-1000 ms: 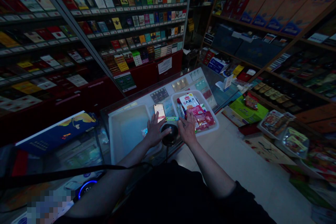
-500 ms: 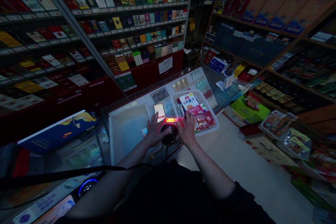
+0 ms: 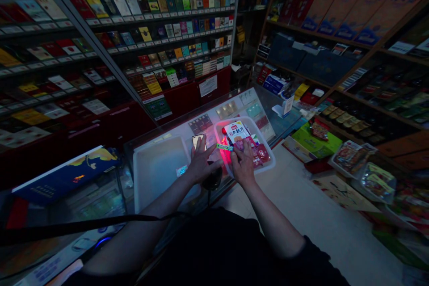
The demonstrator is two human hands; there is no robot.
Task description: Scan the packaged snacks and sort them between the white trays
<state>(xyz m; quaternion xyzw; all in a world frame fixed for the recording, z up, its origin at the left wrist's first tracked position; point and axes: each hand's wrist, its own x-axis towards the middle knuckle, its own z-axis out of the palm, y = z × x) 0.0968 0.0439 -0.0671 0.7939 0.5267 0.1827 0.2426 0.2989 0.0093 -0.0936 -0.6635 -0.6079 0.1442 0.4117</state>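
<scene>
A small, narrow green pack with printing, like a stick of chewing gum [image 3: 224, 147], is in my right hand [image 3: 243, 164], whose fingers close on its right end. My left hand [image 3: 203, 161] is open with fingers spread, its index fingertip by the pack's left end; whether it touches cannot be made out. Under my left thumb is a dark scanner [image 3: 212, 179] with a cable. A phone [image 3: 198, 141] lies behind my left fingers, partly covered. Beneath my right hand, a white tub [image 3: 271, 164] holds several snack packets [image 3: 238, 130], lit partly red.
Left of my hands, another white tub [image 3: 136, 178] has a small shiny packet [image 3: 182, 170] near its right side. A blue box [image 3: 67, 176] lies on the glass counter at left. Cigarette shelves [image 3: 161, 13] stand behind; snack trays [image 3: 378, 181] are at right.
The green pack has moved right, away from above the scanner, with my right hand. Red light has shifted from the pack onto the right tub. The view has shifted slightly.
</scene>
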